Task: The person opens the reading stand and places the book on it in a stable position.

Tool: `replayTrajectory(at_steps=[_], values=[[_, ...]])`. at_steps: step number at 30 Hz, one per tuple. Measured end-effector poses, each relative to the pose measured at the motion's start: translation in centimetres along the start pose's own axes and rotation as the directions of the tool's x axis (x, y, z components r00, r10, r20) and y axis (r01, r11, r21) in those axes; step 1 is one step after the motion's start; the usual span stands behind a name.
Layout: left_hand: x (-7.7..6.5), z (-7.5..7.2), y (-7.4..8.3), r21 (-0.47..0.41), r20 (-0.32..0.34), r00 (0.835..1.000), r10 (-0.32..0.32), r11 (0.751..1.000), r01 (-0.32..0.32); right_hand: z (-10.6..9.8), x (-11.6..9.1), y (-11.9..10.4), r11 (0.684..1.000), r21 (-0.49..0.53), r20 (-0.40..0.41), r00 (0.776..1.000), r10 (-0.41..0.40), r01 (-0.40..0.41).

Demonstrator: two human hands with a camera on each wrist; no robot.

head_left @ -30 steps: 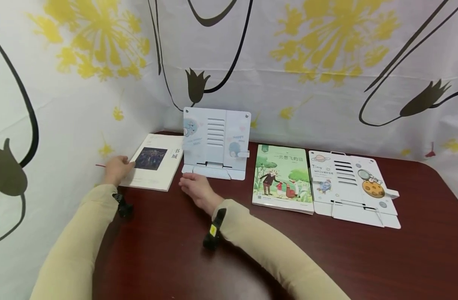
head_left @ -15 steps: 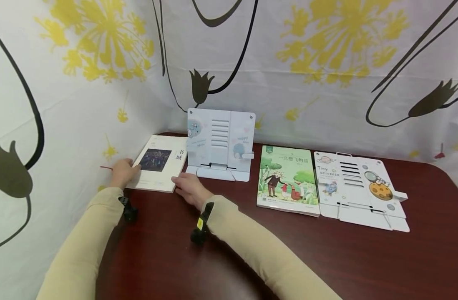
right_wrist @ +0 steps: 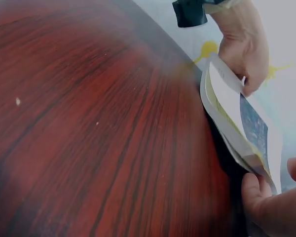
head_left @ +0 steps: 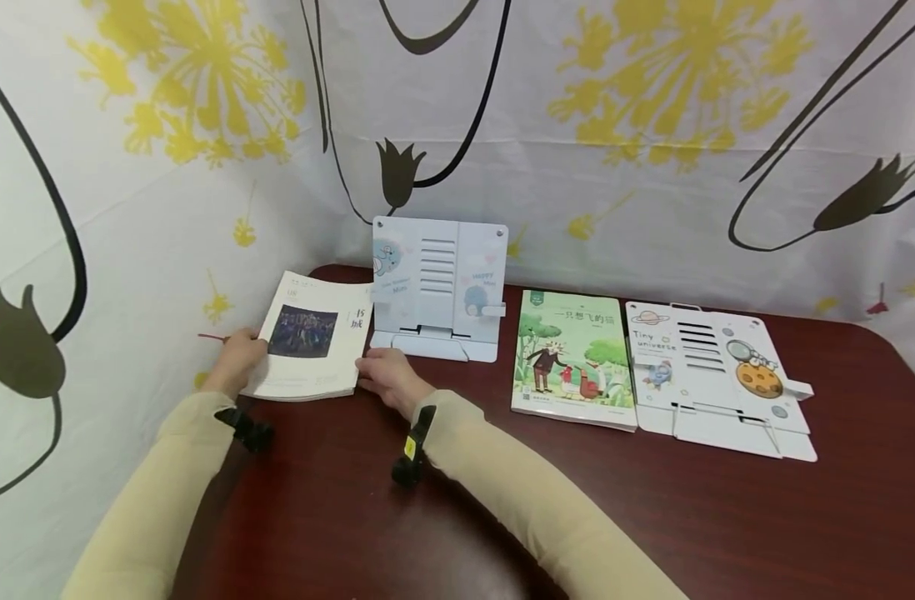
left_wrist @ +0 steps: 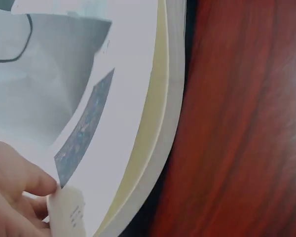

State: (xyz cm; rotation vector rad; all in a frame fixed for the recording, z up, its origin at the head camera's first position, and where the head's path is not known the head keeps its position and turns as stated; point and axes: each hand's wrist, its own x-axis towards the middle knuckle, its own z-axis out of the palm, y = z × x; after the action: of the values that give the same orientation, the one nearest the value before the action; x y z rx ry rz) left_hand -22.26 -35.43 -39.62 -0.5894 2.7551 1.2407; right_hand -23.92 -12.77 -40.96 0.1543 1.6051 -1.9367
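Observation:
A white softcover book with a dark picture on its cover is at the left of the table, its near edge raised and its pages bowed. My left hand grips its left edge; in the left wrist view the thumb presses on the cover and the curled fingers go around the edge. At the near right corner is my right hand. In the right wrist view its fingers reach under that corner, with the thumb on the cover side. A white book stand with blue cartoon prints stands upright close behind the right hand.
Further right on the dark red table lie a green picture-cover book and a white space-themed book stand, folded low. A flower-printed cloth hangs along the left and back.
My right hand has come left to the book's corner. The book, flat before, has come up at its near edge and shifted slightly toward me, with my left hand still at its left edge.

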Motion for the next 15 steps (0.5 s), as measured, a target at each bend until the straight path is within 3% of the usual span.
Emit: replayTrajectory(at_steps=[3, 7, 11, 13, 15], values=[[-0.7, 0.2, -0.3, -0.111, 0.008, 0.997, -0.075, 0.991, 0.075, 0.0, 0.0, 0.0, 1.000, -0.027, 0.004, 1.000, -0.002, 0.003], [-1.5, 0.5, -1.1, -0.219, -0.092, 0.986, -0.142, 0.968, 0.119, 0.0, 0.0, 0.2, 0.998, -0.065, 0.031, 0.999, -0.004, 0.006], [-2.0, 1.0, -1.6, -0.426, -0.192, 0.955, -0.226, 0.896, 0.127, -0.1, 0.0, 0.4, 0.997, -0.072, 0.065, 0.998, -0.008, 0.013], [-2.1, 1.2, -1.6, -0.486, -0.236, 0.937, -0.258, 0.866, 0.116, -0.2, 0.0, 0.4, 0.997, -0.076, 0.086, 0.996, -0.015, 0.021], [-2.2, 1.3, -1.5, -0.502, -0.263, 0.923, -0.279, 0.857, 0.116, -0.3, -0.1, 0.2, 0.996, -0.081, 0.101, 0.995, -0.024, 0.032]])
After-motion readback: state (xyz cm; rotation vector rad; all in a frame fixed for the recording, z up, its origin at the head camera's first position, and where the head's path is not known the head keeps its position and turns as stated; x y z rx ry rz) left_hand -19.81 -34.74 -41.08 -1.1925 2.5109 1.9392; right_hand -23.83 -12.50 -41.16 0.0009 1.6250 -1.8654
